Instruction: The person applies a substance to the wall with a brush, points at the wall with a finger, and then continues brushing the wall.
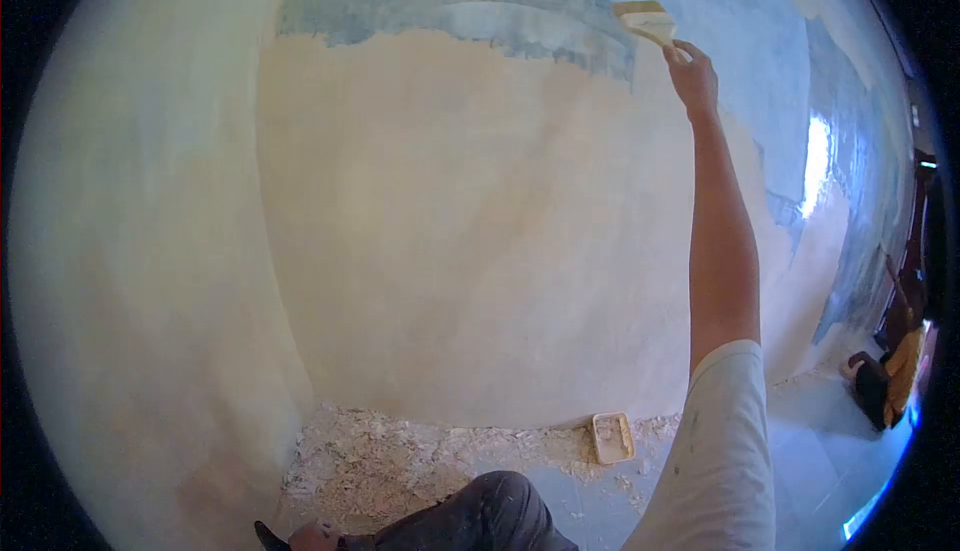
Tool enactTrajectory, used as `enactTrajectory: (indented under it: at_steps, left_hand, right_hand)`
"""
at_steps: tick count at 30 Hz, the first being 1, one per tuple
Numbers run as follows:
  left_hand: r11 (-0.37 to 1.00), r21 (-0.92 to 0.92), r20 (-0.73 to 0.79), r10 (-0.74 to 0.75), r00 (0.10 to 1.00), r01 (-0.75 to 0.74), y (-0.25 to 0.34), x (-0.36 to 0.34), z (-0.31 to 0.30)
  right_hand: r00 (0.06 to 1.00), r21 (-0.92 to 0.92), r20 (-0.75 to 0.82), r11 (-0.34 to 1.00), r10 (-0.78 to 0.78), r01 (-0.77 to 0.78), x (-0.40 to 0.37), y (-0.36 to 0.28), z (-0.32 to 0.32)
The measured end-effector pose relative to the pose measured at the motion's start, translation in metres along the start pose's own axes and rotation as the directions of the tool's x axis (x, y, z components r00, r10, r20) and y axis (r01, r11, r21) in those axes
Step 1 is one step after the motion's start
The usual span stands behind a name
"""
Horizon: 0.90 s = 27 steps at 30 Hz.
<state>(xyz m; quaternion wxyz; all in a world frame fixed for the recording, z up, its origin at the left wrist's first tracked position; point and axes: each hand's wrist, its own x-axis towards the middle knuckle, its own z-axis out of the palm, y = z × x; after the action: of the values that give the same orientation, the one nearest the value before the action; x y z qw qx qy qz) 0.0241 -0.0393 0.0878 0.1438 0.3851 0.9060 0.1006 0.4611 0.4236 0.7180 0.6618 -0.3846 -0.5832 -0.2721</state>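
Note:
My right hand [694, 76] is raised high at the end of a stretched arm, its fingers closed round the handle of a wide flat paintbrush [648, 21]. The bristles point up and left against the upper wall [470, 221]. Around the brush lies a wet-looking blue-grey coat [560, 11] with a ragged lower edge. Below that edge the wall is pale beige. My left hand is out of view.
Flakes and scraps [370, 461] litter the floor along the wall's foot. A shallow rectangular tray [612, 438] sits among them. My bent knee [505, 506] shows at the bottom. A wall corner runs down the left. Dark and orange items [900, 381] are at far right.

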Motion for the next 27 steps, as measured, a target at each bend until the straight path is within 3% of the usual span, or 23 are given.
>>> enactTrajectory:
  at_steps: [2, 3, 5, 6, 8, 14, 15, 16, 17, 19, 20, 22, 27]
  left_hand:
    - [0.998, 0.054, 0.008, -0.019, 1.0, 0.018, 0.005, -0.003, -0.002]
    - [0.997, 0.072, -0.005, -0.019, 1.0, 0.02, 0.006, -0.005, -0.002]
    - [0.995, 0.097, -0.023, -0.021, 1.0, 0.023, 0.006, -0.006, 0.0]
    - [0.994, 0.111, -0.026, 0.015, 1.0, -0.012, 0.002, -0.006, 0.005]
    - [0.99, 0.131, -0.028, 0.052, 0.998, -0.048, -0.002, -0.005, 0.006]
    - [0.981, 0.194, -0.039, 0.035, 0.999, -0.027, -0.007, -0.002, 0.011]
    - [0.99, 0.142, 0.05, -0.029, 0.998, 0.021, 0.0, -0.004, 0.003]
    - [0.993, 0.092, 0.136, -0.087, 0.987, 0.075, 0.006, -0.003, -0.003]
    - [0.993, 0.095, 0.128, -0.081, 0.988, 0.069, 0.007, -0.003, -0.006]
    - [0.997, 0.053, 0.066, -0.054, 0.996, 0.05, 0.009, -0.011, -0.007]
    - [0.998, 0.045, 0.066, -0.05, 0.997, 0.048, 0.008, -0.012, -0.006]
    - [0.998, 0.051, 0.012, 0.02, 1.0, -0.021, 0.003, -0.011, -0.003]
    - [0.997, 0.076, 0.026, -0.03, 0.999, 0.028, 0.007, -0.009, -0.001]
  right_hand:
    - [0.984, 0.082, 0.019, 0.981, 0.175, -0.176, 0.002, 0.032, 0.0]
    - [0.983, 0.082, 0.018, 0.979, 0.185, -0.185, -0.007, 0.033, -0.007]
    - [0.872, 0.082, 0.269, 0.892, 0.409, -0.444, -0.023, 0.036, -0.019]
    - [0.868, 0.082, 0.269, 0.888, 0.418, -0.453, -0.031, 0.051, -0.011]
    - [0.982, -0.006, 0.077, 0.985, 0.17, -0.17, -0.048, 0.084, 0.011]
    - [0.99, -0.019, 0.109, 0.996, 0.086, -0.084, -0.121, 0.11, -0.005]
    - [0.988, -0.01, 0.146, 0.999, 0.048, -0.047, -0.136, 0.117, -0.009]
    - [0.984, -0.059, 0.171, 0.997, 0.059, -0.05, -0.149, 0.121, -0.015]
    - [0.985, -0.061, 0.161, 0.997, 0.064, -0.055, -0.159, 0.125, -0.026]
    - [0.903, -0.202, 0.358, 0.964, 0.237, -0.173, -0.17, 0.102, -0.07]
    - [0.906, -0.201, 0.355, 0.965, 0.229, -0.165, -0.168, 0.095, -0.086]
    - [0.934, -0.44, 0.289, 0.896, 0.21, -0.065, -0.163, 0.087, -0.109]
    - [0.958, -0.485, 0.258, 0.874, 0.122, 0.019, -0.128, 0.104, -0.119]
